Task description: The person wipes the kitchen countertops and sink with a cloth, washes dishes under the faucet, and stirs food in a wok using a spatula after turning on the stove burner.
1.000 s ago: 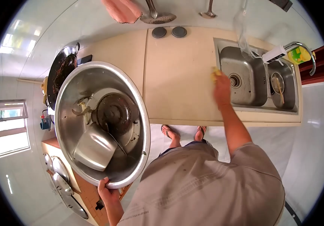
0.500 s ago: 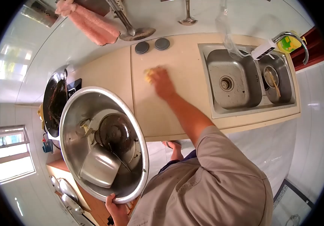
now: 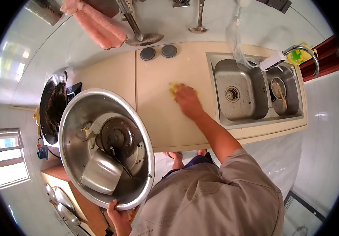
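My right hand (image 3: 190, 102) presses a crumpled yellow cloth (image 3: 173, 90) flat against the beige countertop (image 3: 159, 122), left of the sink. With my left hand (image 3: 118, 217) I grip the near rim of a large steel basin (image 3: 151, 161), which is tilted and held above the counter's front edge. Inside it lie a steel pot (image 3: 103, 173) on its side, a dark, dirty round bowl or pan (image 3: 118, 135), a thin-handled utensil and food scraps.
A double steel sink (image 3: 240, 84) with a tap (image 3: 303, 49) is at the right; a small strainer or pan (image 3: 278, 87) sits in its smaller bowl. A blackened wok (image 3: 55, 106) stands at left. Two grey discs (image 3: 169, 50) lie by the wall, below a pink towel (image 3: 94, 23) and hanging ladles.
My right hand has slid the yellow cloth rightward and toward me across the countertop. The basin stays in my left hand, and the view has shifted slightly.
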The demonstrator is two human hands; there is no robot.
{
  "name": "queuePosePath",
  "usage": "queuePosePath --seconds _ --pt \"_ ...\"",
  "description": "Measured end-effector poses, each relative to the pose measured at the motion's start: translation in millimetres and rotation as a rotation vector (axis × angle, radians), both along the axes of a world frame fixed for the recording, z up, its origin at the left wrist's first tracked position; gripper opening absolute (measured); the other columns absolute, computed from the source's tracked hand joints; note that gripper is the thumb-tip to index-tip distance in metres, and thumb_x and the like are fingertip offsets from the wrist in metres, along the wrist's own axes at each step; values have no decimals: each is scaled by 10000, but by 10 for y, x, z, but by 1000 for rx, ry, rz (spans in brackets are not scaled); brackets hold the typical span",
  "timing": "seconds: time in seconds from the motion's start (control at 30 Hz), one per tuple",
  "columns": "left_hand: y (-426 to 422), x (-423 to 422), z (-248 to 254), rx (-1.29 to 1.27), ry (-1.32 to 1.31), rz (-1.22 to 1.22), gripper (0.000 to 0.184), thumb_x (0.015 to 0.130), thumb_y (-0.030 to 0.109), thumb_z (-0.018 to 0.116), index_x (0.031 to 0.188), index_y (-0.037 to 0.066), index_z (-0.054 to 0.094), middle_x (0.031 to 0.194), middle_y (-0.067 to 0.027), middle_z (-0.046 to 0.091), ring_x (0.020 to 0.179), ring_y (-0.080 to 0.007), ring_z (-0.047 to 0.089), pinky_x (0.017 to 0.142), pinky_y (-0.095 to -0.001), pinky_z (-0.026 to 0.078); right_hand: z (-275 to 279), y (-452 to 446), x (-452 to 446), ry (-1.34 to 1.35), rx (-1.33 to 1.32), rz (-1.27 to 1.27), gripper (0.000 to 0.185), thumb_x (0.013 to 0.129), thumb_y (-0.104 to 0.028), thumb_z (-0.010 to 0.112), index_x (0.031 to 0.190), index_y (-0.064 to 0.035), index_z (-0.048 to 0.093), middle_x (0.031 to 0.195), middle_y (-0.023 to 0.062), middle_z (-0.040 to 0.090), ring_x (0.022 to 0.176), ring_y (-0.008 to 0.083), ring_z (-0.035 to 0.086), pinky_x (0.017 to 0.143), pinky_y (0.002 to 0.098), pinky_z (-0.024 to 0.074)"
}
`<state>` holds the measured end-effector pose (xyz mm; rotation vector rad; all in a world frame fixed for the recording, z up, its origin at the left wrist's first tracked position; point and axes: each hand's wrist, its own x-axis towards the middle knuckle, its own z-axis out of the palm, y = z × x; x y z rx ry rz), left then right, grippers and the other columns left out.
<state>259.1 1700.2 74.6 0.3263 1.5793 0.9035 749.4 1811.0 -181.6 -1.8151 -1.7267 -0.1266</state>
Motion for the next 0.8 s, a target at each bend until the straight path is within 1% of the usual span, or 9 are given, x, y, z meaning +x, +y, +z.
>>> queuePosePath --seconds 0.1,0.17,0.23,0.33,0.37,0.47,0.57,0.67,0.8 --pt "16 -62 -79 5 -9 31 289 879 117 590 1134 -14 630 1061 -104 686 1027 -251 672 928 -383 548 -66 242 421 -43 129 41 294 941 -86 601 1217 -35 686 1369 149 636 1399 388 500 1196 534 362" --pt "-23 78 -42 37 4 50 292 871 118 592 1125 -20 634 1067 -107 688 1023 -256 673 925 -390 552 -299 573 1132 -44 63 -266 255 942 -97 584 1151 -29 713 1338 149 655 1268 378 568 1108 547 413" --pt "-96 -56 -143 72 5 87 302 856 90 580 1126 -36 631 1087 -134 702 1042 -292 685 960 -454 561 -312 800 1761 -201 248 -482 226 921 -96 590 1095 -55 728 1263 131 679 1185 375 585 1016 533 463" --pt "-142 -34 -9 53 3 121 294 844 65 578 1113 -37 639 1083 -137 708 1056 -301 680 1026 -465 536 -214 1127 1996 -184 145 -389 221 916 -116 598 1092 -73 725 1265 114 686 1189 348 591 1009 528 470" --pt "-156 6 3 57 -6 125 288 844 63 579 1108 -34 641 1080 -134 708 1058 -297 676 1035 -458 528 -229 1210 1956 -154 150 -215 226 916 -141 593 1096 -85 717 1276 105 683 1210 319 589 1001 525 475" --pt "-242 89 46 86 179 -26 280 882 85 561 1146 5 609 1127 -118 680 1081 -274 657 986 -431 536 -254 1213 1915 -216 -95 -400 237 935 -178 580 1120 -94 702 1301 89 674 1238 299 583 1005 518 474" --pt "-162 357 244 16 164 -91 240 952 99 523 1186 61 558 1196 -101 633 1131 -242 624 975 -412 537 -382 923 2292 -176 -88 -938 320 991 -182 554 1272 -88 676 1372 136 607 1271 350 552 1026 508 473" --pt "-193 282 57 47 190 -47 298 916 125 563 1204 51 574 1203 -116 644 1155 -257 626 988 -438 543 -266 656 2467 -25 -22 -1009 332 936 -146 607 1244 -60 699 1359 152 608 1239 395 551 1029 499 475" --pt "-148 116 -2 -37 89 35 412 859 116 611 1248 -18 607 1169 -134 680 1116 -306 661 962 -466 571 -203 575 1940 -37 -135 -750 202 887 -97 624 1042 -31 735 1227 162 642 1154 403 569 960 493 509"
